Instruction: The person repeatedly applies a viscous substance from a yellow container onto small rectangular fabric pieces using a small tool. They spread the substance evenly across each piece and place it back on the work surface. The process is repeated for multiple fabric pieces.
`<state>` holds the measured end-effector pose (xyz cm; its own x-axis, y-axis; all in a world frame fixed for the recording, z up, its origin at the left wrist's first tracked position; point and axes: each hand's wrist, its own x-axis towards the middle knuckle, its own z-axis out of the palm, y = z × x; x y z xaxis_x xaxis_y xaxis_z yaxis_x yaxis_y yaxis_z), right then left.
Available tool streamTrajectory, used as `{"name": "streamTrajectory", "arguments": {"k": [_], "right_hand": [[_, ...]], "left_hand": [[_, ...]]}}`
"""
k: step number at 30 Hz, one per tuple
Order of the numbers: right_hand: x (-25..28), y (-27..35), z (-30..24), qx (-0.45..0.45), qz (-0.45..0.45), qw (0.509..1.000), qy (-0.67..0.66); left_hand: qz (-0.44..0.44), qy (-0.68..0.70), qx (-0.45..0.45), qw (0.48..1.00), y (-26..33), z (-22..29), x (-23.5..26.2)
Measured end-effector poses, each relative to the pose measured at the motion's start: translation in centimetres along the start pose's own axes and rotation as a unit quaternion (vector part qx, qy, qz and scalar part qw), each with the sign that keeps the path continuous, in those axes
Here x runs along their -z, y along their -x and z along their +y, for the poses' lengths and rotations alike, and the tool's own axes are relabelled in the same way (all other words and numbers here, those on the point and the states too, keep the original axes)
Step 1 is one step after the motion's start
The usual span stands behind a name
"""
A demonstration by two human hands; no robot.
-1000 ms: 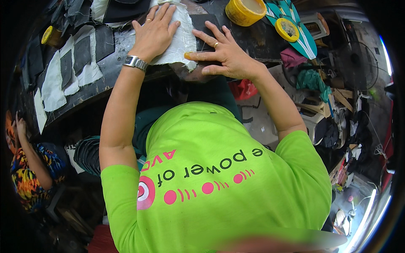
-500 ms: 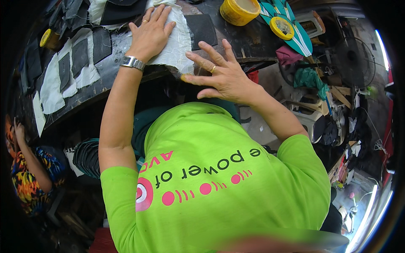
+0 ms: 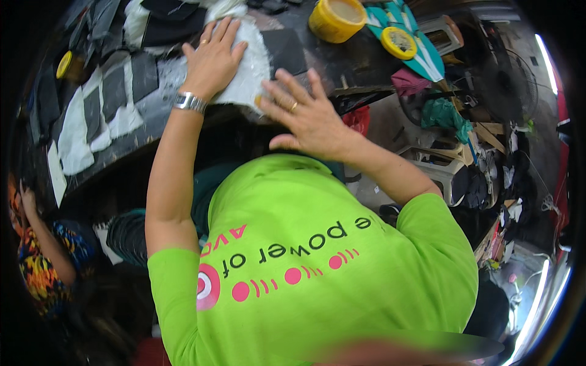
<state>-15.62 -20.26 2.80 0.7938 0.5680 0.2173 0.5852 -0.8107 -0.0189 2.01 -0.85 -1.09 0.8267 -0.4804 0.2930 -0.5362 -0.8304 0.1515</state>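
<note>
My left hand (image 3: pixel 213 61) lies flat with fingers spread on a white piece of cloth (image 3: pixel 253 58) at the table's near edge. Beside the cloth's right edge is my right hand (image 3: pixel 305 113), its fingers stretched out and holding nothing; whether its fingertips touch the cloth I cannot tell. A dark square piece (image 3: pixel 285 50) lies just right of the cloth. To the left, more white cloth (image 3: pixel 76 137) with dark pieces (image 3: pixel 114 91) on it lies along the table edge.
A yellow tub (image 3: pixel 337 19) stands at the far right of the dark table (image 3: pixel 360 76). Near it, a yellow lid (image 3: pixel 398 43) rests on green-and-white pieces (image 3: pixel 430 58). Another yellow container (image 3: pixel 69 66) is at left. A person's arm (image 3: pixel 46 238) shows lower left; a fan (image 3: pixel 510 85) stands right.
My right hand has turned and moved slightly left, closer over the cloth's edge. My left hand stays spread on the cloth. The whole view has shifted a little.
</note>
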Motion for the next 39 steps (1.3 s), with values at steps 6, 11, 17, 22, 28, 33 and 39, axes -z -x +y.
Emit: {"name": "streamTrajectory", "arguments": {"k": [6, 11, 17, 22, 28, 33, 39], "right_hand": [[5.6, 0.2, 5.6, -0.079, 0.057, 0.932, -0.350], [7.4, -2.9, 17.0, -0.212, 0.187, 0.957, 0.060], [7.3, -4.9, 19.4, -0.174, 0.027, 0.934, 0.310], [9.4, -4.7, 16.1, -0.379, -0.200, 0.898, 0.101], [3.6, -5.0, 10.2, -0.104, 0.037, 0.939, -0.326], [-1.8, -6.9, 9.6, -0.130, -0.039, 0.991, -0.011], [-2.7, -7.3, 10.7, -0.078, -0.019, 0.995, 0.066]], "left_hand": [[-0.021, 0.011, -0.002, 1.000, 0.6, 0.5, 1.5], [-0.014, 0.029, -0.006, 0.999, 0.9, 0.8, 1.6], [-0.020, 0.037, 0.003, 0.999, 1.4, 0.6, 1.6], [-0.023, 0.017, -0.003, 1.000, 1.5, 0.6, 1.7], [-0.031, -0.006, -0.017, 0.999, 1.1, 0.3, 1.7], [-0.039, 0.009, -0.039, 0.998, 0.7, -0.5, 2.1], [-0.045, -0.003, -0.038, 0.998, 0.8, -0.7, 1.9]]}}
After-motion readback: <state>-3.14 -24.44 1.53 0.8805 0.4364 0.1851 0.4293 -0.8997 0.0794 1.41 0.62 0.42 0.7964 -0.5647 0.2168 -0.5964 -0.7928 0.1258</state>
